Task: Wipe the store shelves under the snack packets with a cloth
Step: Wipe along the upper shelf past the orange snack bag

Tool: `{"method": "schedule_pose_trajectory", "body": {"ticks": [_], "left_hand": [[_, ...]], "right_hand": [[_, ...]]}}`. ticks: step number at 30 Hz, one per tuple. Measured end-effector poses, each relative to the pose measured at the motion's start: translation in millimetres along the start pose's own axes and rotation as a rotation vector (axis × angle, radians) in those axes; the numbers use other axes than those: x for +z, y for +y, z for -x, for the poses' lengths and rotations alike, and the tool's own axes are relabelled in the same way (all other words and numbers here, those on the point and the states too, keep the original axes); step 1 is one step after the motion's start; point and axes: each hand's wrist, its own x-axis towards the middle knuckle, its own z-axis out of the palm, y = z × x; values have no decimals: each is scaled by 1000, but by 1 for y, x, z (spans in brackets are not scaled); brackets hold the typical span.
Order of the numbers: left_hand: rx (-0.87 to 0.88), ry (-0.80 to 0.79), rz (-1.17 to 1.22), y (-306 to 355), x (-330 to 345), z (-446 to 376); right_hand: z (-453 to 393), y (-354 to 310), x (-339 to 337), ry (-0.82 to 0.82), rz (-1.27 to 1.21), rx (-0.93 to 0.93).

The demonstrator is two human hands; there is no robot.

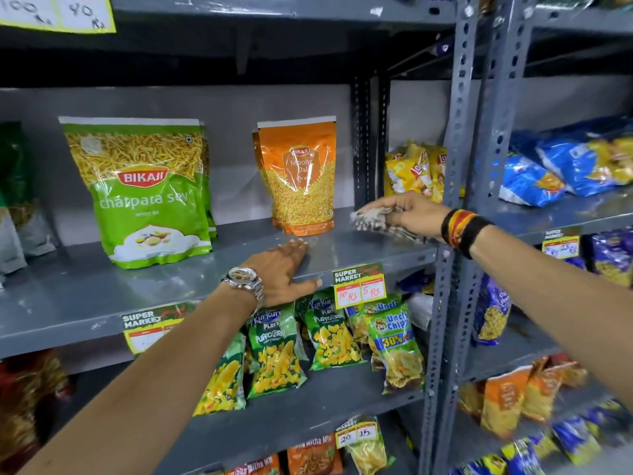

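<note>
Right of centre, my right hand [407,210] clutches the cloth [380,222] on the shelf [342,248]; left hand [284,272] rests flat, fingers released; next, wipe toward the orange packet [298,180].

The shelf [102,296] lies bare along its front edge and between the green packet [147,193] and orange packet [301,180]; both block the back.

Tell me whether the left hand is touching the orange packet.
Apart. The head view shows the left hand flat on the shelf, with bare shelf between its fingertips and the orange packet.
</note>
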Motion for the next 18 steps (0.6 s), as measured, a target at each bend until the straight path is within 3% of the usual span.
{"method": "schedule_pose_trajectory", "body": {"ticks": [2, 10, 15, 18], "left_hand": [[21, 8, -13, 8, -1, -11], [53, -3, 4, 6, 13, -25], [38, 2, 9, 6, 15, -27], [34, 21, 29, 9, 14, -25]], "right_hand": [[-20, 9, -2, 118, 22, 25], [-100, 41, 2, 321, -149, 106], [-150, 84, 10, 338, -157, 217], [-183, 105, 12, 282, -29, 277]]}}
